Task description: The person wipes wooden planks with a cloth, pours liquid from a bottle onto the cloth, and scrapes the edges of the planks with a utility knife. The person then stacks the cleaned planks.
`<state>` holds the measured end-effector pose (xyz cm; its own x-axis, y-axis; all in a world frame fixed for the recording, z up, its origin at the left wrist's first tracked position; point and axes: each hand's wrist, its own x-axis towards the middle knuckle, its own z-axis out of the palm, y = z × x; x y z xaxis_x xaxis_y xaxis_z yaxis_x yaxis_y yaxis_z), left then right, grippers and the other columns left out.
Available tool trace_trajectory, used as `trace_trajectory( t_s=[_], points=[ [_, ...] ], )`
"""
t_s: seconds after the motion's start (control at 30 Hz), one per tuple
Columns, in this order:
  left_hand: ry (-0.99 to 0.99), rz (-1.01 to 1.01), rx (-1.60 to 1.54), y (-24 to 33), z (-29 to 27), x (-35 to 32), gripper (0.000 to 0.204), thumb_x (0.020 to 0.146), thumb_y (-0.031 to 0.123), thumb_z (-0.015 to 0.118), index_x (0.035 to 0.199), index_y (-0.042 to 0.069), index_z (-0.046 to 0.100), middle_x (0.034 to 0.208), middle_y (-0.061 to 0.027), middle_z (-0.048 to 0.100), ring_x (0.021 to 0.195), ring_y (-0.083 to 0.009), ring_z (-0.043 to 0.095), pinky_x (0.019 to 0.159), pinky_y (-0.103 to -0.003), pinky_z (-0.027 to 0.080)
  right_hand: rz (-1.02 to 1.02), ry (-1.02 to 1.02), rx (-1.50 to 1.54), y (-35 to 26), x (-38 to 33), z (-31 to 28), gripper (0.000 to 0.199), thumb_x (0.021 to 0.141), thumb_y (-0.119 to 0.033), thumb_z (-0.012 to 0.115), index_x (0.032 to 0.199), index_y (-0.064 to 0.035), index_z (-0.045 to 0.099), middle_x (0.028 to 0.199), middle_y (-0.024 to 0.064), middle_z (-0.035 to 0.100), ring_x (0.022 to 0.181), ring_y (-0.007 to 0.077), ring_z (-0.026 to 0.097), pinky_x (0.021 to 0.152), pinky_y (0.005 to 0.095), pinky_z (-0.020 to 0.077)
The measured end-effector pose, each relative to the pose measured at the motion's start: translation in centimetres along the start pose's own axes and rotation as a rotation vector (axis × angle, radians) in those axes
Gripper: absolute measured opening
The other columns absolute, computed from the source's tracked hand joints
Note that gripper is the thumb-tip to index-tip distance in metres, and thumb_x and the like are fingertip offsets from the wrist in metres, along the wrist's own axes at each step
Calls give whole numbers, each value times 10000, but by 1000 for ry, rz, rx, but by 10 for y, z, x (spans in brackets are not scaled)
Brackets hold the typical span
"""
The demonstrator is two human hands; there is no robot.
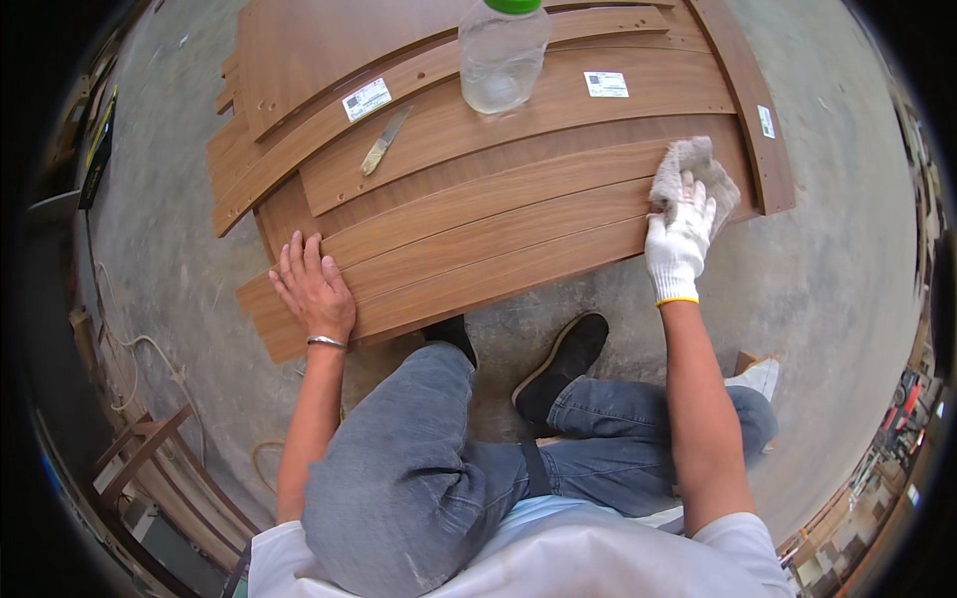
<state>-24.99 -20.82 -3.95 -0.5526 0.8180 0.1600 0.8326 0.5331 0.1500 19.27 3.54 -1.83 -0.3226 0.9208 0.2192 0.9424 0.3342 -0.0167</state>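
Observation:
My bare left hand (313,289) lies flat, fingers spread, on the left end of a grooved brown wooden board (488,227). In a white knitted glove, my right hand (683,234) presses a crumpled greyish rag (706,167) against that board's right end. The rag is bunched under and beyond the fingers. Past the board stands a clear plastic jar (501,62) with a green lid, some liquid showing at its bottom. A putty knife (386,142) with a stained handle rests on the panels to the left of the jar.
More brown wooden panels (339,45) are stacked behind, some bearing white labels (367,100). A narrow plank (743,110) lies across the right side. Concrete floor (837,259) surrounds the pile. At lower left are a pale hose (159,349) and a wooden frame (150,458).

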Motion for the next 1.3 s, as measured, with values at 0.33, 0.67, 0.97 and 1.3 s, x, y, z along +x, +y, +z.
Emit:
trace_trajectory(
  t_s=[0.33,0.67,0.97,1.3],
  points=[
    [-21,30,29,-7,1,2,428,1067,276,438,1460,165,568,1602,-83,475,1518,-315,360,1264,-602,165,-565,-382,624,-205,-68,-45,567,853,-251,629,1405,-118,638,1545,109,561,1490,312,443,1300,509,206],
    [9,42,65,-8,8,0,427,1079,261,438,1474,151,558,1600,-84,481,1518,-311,368,1262,-585,170,134,-1,33,-63,19,-2,578,883,-263,682,1415,-48,619,1555,137,542,1439,374,449,1259,535,250],
    [-14,18,95,-24,0,-8,442,1079,260,422,1489,153,545,1601,-89,482,1521,-320,365,1269,-571,164,-337,-531,293,-124,31,-69,524,846,-212,579,1347,-76,651,1476,204,587,1408,376,497,1231,530,305],
    [-14,30,109,-18,5,0,466,1070,271,405,1496,134,535,1603,-107,472,1521,-328,359,1262,-586,173,217,-311,36,-88,44,-26,700,961,-414,596,1567,-90,465,1590,215,466,1521,337,356,1298,507,173]
  ],
)
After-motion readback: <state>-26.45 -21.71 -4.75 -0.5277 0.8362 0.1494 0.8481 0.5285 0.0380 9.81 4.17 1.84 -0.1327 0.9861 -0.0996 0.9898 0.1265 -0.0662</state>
